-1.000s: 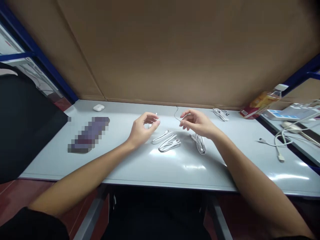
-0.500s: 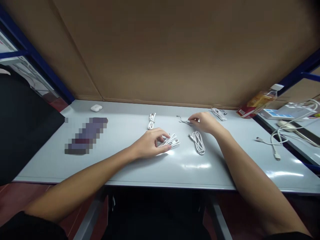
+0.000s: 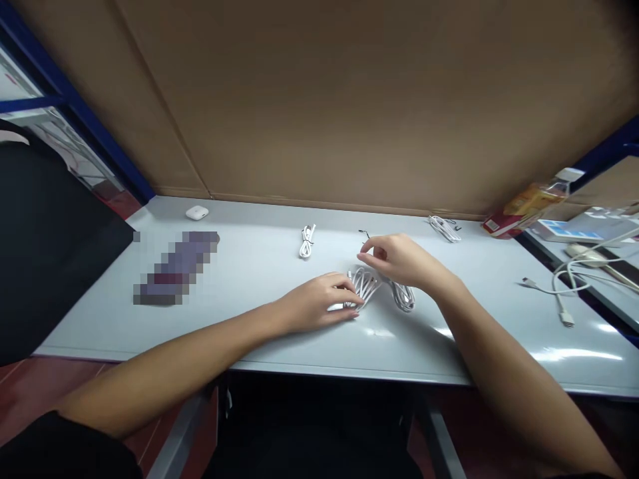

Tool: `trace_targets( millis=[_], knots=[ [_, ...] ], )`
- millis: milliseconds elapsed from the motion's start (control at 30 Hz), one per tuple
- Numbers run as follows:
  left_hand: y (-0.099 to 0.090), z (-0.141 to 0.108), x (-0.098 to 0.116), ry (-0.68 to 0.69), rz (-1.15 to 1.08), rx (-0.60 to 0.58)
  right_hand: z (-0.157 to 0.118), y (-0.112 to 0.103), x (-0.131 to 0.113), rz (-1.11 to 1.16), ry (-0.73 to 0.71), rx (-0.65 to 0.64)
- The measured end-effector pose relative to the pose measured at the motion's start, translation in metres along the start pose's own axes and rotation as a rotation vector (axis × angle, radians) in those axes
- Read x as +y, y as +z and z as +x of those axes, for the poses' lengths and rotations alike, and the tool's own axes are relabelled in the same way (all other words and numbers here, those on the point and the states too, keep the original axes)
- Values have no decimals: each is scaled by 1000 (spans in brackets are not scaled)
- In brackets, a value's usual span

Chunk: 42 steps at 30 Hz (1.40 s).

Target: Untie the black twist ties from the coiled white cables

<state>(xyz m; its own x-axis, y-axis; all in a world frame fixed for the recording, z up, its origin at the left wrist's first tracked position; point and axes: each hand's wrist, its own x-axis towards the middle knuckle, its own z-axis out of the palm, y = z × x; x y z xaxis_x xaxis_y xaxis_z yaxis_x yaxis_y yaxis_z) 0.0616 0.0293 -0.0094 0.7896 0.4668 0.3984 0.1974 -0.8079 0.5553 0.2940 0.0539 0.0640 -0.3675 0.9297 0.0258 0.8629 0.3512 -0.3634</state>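
My left hand has its fingers curled around the near-left side of a loosely coiled white cable on the grey table. My right hand hovers just above and behind that coil, thumb and fingertips pinched together; whatever they hold is too small to make out. A second coiled white cable lies beneath and right of the right hand, partly hidden. Behind the hand, the end of a thin black tie shows. Farther left sits a small tied white cable bundle.
At the back left are a white earbud case and a blurred-out object. Another white cable coil lies at the back right, near a leaning bottle. Loose white cables trail over the right side.
My left hand and the white coil have moved right, closer to the second coil. My right hand has come left and nearer, away from the black ties, over the coil.
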Motion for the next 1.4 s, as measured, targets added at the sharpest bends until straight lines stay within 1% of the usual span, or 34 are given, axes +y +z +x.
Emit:
trace_targets(
  millis=[100,200,300,367,433,467,567,600,633,667,733,800,867,933,1000,1100,1167,1233,1300,1400],
  knots=[
    [8,2,-3,-25,9,48,0,4,-4,20,-16,3],
    [10,5,0,18,-51,44,-1,12,-5,33,-59,2],
    [4,6,5,45,-75,31,-3,19,-6,27,-118,-10],
    [-3,6,4,22,-51,59,-5,21,-5,25,-154,-36],
    [-14,5,-2,-67,41,137,-5,20,-3,27,-167,-69],
    [-21,4,-7,-137,102,204,-5,18,-1,28,-166,-89],
    [-40,0,-25,-402,278,370,-5,14,5,32,-149,-126],
    [-45,-1,-31,-485,317,392,-5,13,7,28,-141,-128],
    [-49,-2,-36,-573,325,380,-5,12,10,19,-132,-130],
    [-51,-2,-39,-629,317,364,-5,12,12,8,-128,-135],
    [-54,-1,-42,-682,282,326,-6,12,16,-16,-140,-145],
    [-53,0,-40,-687,250,309,-7,12,16,-32,-169,-124],
    [-49,2,-35,-677,228,301,-7,14,11,-39,-185,-55],
    [-44,3,-28,-643,200,284,-6,17,3,-44,-175,20],
    [-38,4,-21,-596,162,257,-3,25,-5,-52,-179,68],
    [-30,4,-11,-534,109,222,3,40,-11,-74,-254,92],
    [-25,4,-6,-495,94,211,7,49,-11,-68,-304,99],
    [-23,4,-3,-471,83,208,10,55,-10,-37,-321,101],
    [-23,4,-3,-488,55,202,11,56,-10,11,-307,91],
    [-25,2,-7,-574,-43,213,11,53,-11,94,-253,87]
  ],
)
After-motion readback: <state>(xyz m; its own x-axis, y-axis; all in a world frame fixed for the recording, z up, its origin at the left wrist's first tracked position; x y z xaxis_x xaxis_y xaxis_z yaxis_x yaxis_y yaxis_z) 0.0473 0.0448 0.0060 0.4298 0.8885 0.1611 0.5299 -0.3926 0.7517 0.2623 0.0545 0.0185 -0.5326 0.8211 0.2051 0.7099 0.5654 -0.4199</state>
